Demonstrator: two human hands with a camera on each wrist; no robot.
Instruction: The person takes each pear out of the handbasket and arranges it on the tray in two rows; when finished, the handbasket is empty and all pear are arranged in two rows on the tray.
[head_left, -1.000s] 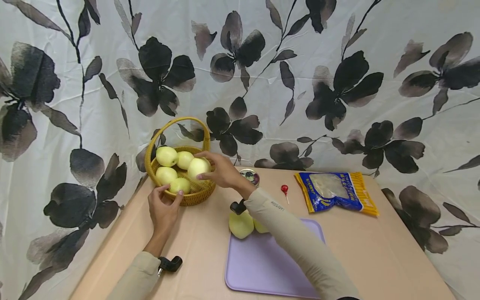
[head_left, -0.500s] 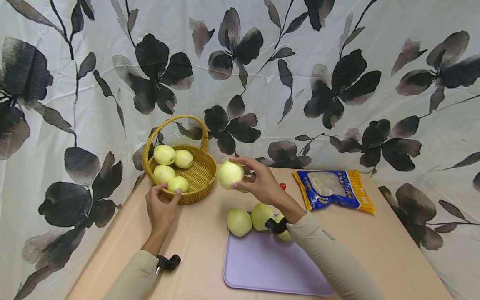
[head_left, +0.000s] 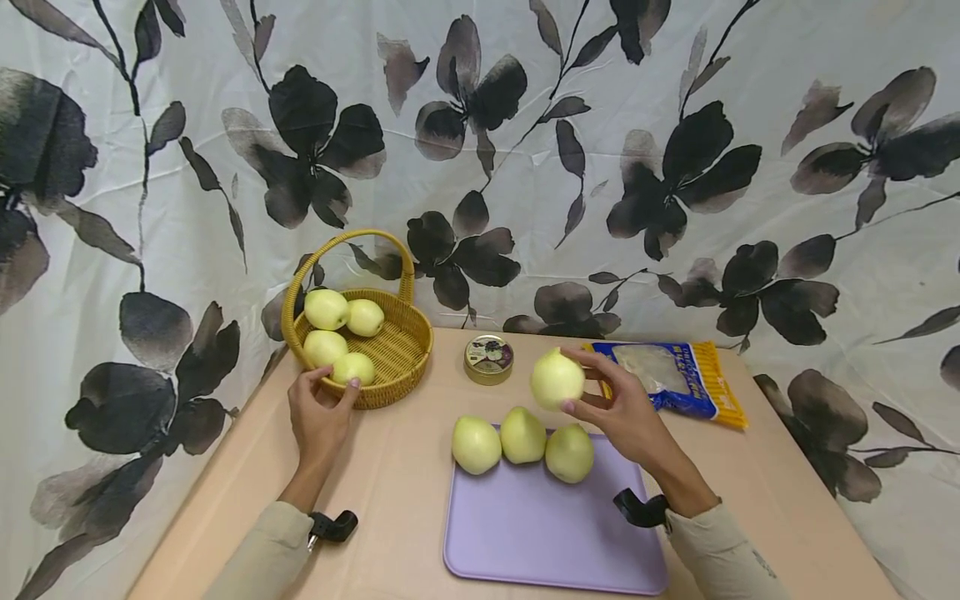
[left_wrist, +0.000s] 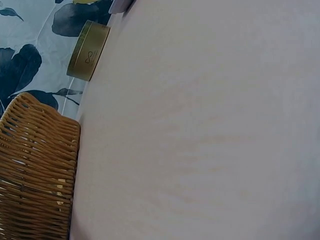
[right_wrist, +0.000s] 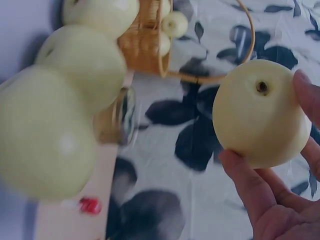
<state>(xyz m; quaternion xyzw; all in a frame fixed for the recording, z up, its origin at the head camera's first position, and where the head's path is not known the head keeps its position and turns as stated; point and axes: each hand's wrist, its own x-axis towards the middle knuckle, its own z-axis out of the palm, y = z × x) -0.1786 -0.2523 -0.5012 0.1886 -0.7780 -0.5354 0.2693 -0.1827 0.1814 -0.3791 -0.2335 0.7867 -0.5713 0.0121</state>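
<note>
Right hand (head_left: 630,412) holds one pear (head_left: 557,379); basket (head_left: 401,354) seemingly four.

The right hand (right_wrist: 280,195) holds a pale green apple (right_wrist: 260,112) between thumb and fingers, its stem dimple facing the camera. To the left, three more apples (right_wrist: 47,135) lie blurred and close, with a round tin (right_wrist: 117,122) on edge beyond them. A wicker basket (right_wrist: 147,42) with fruit sits farther off, and a red lollipop (right_wrist: 90,206) lies low.
</note>
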